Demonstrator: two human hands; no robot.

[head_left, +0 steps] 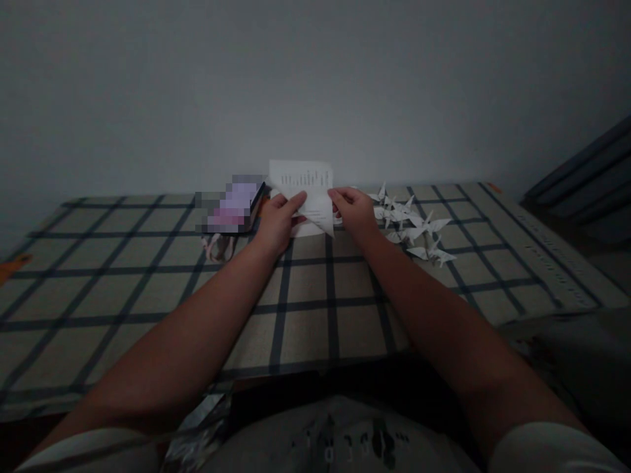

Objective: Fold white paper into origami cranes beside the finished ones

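Between my two hands is a white sheet of printed paper (306,176), partly folded, with one corner pointing down at its lower right. My left hand (280,220) grips its lower left side, the thumb lying over the front. At the right edge, my right hand (353,209) pinches the sheet between thumb and fingers. Just to the right of that hand lie several folded paper cranes (419,226), made of similar white paper. More white paper (310,230) shows on the table behind and under the held sheet; its full shape is hidden.
A phone-like device (236,207) with a blurred, lit screen stands propped left of my hands, a pinkish strap (217,246) beside it. The checked tablecloth (236,322) reaches a grey wall (305,79). Shiny crumpled wrapping (197,433) is near my lap.
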